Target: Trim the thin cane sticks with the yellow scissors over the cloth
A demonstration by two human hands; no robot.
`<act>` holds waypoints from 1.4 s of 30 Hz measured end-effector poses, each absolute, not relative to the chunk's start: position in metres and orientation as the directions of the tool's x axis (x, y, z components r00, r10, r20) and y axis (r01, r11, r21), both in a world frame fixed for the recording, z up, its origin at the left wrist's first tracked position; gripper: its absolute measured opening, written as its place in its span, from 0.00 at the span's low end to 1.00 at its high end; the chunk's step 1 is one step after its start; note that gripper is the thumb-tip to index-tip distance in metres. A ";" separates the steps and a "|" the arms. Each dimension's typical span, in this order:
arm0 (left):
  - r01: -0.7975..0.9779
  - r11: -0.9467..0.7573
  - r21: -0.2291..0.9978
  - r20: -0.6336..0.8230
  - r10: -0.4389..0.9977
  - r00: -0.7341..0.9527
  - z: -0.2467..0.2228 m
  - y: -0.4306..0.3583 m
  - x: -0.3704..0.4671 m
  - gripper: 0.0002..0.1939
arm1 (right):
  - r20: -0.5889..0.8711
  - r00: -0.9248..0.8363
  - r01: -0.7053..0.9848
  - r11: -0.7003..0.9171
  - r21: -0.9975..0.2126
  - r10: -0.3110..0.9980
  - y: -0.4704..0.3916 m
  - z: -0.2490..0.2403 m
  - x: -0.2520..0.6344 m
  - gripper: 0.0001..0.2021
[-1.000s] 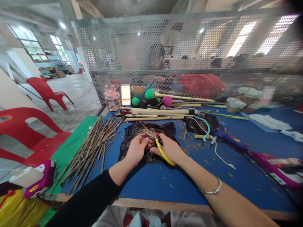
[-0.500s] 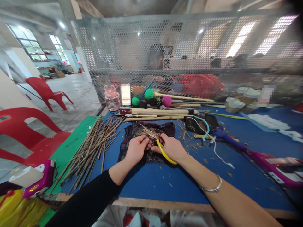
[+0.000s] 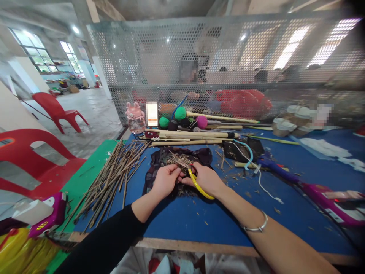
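My right hand (image 3: 207, 179) is closed round the yellow handle of a pair of scissors (image 3: 200, 186). The blades point up and to the left, over a dark crumpled cloth (image 3: 204, 154). Small plant clippings (image 3: 173, 161) lie heaped on that cloth. Close beside the scissors, my left hand (image 3: 164, 182) is closed with thumb and fingertips pinched together; whatever is between them is too small to make out. The fingertips of both hands nearly meet above the cloth's near half. To the left lies a loose pile of thin brown stalks (image 3: 107, 182).
Pale sticks (image 3: 194, 135) lie across the back, near green and magenta yarn balls (image 3: 180, 113). A pink-lidded bottle (image 3: 136, 118) stands at back left. A purple device (image 3: 330, 201) lies on the right. A perforated metal screen (image 3: 159, 49) rises behind; a person is beyond it.
The view has shifted very slightly. Both hands and the scissors stay almost in the same place over the cloth.
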State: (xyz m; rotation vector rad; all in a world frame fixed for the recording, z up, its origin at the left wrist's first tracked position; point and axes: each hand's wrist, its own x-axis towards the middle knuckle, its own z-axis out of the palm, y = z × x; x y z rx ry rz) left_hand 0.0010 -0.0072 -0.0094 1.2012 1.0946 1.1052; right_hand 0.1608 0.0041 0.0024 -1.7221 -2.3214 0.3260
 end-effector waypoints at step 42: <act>-0.311 0.165 0.936 -0.141 0.985 0.099 -0.006 -0.007 0.003 0.09 | 0.156 -0.334 0.804 0.367 -0.469 0.930 0.007 -0.004 0.161 0.26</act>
